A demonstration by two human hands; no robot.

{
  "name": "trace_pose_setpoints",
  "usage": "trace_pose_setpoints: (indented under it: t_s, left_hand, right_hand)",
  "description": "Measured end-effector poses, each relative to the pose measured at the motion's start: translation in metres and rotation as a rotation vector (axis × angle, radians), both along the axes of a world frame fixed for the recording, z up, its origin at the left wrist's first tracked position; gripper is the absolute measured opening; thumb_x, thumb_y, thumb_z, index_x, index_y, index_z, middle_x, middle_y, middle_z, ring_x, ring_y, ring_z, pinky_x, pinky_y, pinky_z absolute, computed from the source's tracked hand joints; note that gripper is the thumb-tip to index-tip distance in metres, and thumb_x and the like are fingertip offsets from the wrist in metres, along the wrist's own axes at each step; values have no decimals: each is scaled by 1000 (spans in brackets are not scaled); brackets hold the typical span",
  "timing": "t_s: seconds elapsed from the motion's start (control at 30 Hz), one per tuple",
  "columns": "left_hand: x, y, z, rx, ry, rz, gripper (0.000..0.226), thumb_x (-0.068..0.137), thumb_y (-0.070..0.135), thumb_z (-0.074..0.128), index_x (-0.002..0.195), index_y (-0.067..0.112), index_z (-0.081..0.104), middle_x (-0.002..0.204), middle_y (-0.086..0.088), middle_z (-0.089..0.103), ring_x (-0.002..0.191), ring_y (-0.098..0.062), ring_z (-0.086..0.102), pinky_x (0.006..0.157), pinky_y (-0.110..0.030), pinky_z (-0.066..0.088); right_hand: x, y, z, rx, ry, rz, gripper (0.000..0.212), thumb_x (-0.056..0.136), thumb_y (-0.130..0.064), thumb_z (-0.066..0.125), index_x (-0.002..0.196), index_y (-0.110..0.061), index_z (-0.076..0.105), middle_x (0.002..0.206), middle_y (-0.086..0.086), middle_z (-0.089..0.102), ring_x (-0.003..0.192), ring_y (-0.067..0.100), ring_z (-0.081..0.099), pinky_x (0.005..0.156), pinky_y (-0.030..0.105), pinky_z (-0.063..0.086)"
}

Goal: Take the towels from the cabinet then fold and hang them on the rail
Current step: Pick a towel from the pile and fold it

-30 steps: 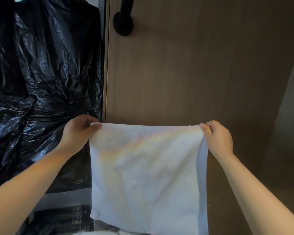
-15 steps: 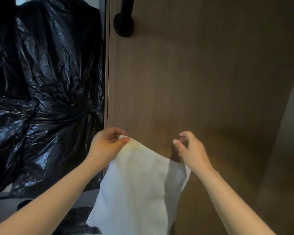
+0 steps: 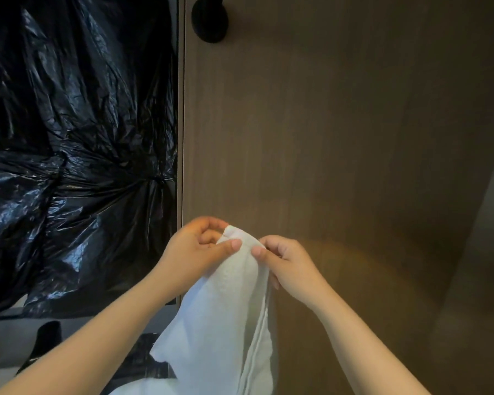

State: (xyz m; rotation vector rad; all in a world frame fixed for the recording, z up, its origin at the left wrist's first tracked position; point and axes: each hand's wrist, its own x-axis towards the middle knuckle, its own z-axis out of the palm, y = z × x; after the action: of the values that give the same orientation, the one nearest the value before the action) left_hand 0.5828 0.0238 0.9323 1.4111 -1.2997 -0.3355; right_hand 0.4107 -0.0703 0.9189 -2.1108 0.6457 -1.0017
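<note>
Towel point(image 3: 226, 315), white, is pinched at its upper corners between the thumb and curled fingers point(image 3: 210, 222) of your left hand point(image 3: 188, 255) and those of your right hand point(image 3: 290, 266). Your hands are nearly touching, so the corners meet at the top. From that pinch the cloth hangs doubled between your forearms, its hemmed edges lying together on the right side. It hangs in front of a brown wooden panel point(image 3: 340, 138) bearing a black handle mount point(image 3: 209, 19) near the top, with crumpled black plastic bags point(image 3: 69, 138) to the left.
</note>
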Motion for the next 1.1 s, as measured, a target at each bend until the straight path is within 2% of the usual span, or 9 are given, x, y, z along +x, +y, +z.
trace_pose_setpoints:
  t_s: [0.13,0.23,0.37,0.47,0.5,0.6,0.73,0.93,1.1]
  left_hand:
    - [-1,12,-25,58,-8,29,1,84,28,72,83,27,71,80,11,73,74,-5,70,64,-22,55]
    - [-5,14,-31,-4,-3,66,6,85,25,71,80,28,72,78,13,72,73,-3,67,65,-21,53]
    - [-13,15,-33,-44,-38,54,7,84,22,73,79,27,72,74,12,70,67,-2,63,61,-16,49]
    - [-18,16,-36,-72,-67,21,9,84,20,73,78,27,72,73,10,69,65,-1,61,60,-13,46]
    - [-18,16,-37,-81,-71,16,9,84,20,73,79,27,72,73,9,70,65,-2,61,60,-13,46]
    - [-22,17,-39,-107,-63,3,8,84,22,73,84,30,70,76,10,70,68,-3,63,61,-13,47]
    - [-28,21,-42,-133,-17,-19,26,83,24,74,98,33,54,77,9,69,69,-3,63,65,-14,49]
    - [-28,24,-44,-132,-81,-88,8,84,26,73,80,25,66,75,-1,64,70,-24,59,65,-33,52]
    - [-22,22,-53,-103,-159,-121,19,85,38,69,75,22,68,72,-5,63,66,-23,57,61,-34,49]
  right_hand:
    - [-6,-1,-3,-37,2,-60,34,95,-34,61,70,-11,63,59,-12,50,56,4,43,56,22,33]
    - [-7,7,-4,-98,15,-91,38,92,-43,62,63,-18,59,56,-12,47,54,4,41,54,22,32]
    - [-4,22,4,-68,-90,-22,26,92,-34,66,67,-25,67,60,-8,58,57,6,47,55,17,36]
    - [-4,29,8,-49,-112,4,18,90,-31,68,77,-19,74,73,5,68,66,22,57,61,26,44]
    - [-4,30,8,-48,-109,2,17,90,-30,67,79,-18,74,75,5,68,69,22,59,63,27,46]
    - [-6,31,5,-49,-108,-12,17,93,-29,64,80,-20,71,74,-1,66,67,11,57,63,23,45]
    - [-4,31,-3,-89,-104,-112,20,97,-34,55,83,-22,64,78,-1,63,70,13,57,62,24,44]
    - [-9,27,-4,-170,-169,-173,17,98,-26,53,84,-25,61,76,-13,60,70,3,55,61,14,42]
    - [-17,20,-1,-212,-218,-224,17,99,-24,53,83,-24,61,76,-15,60,69,0,55,60,12,42]
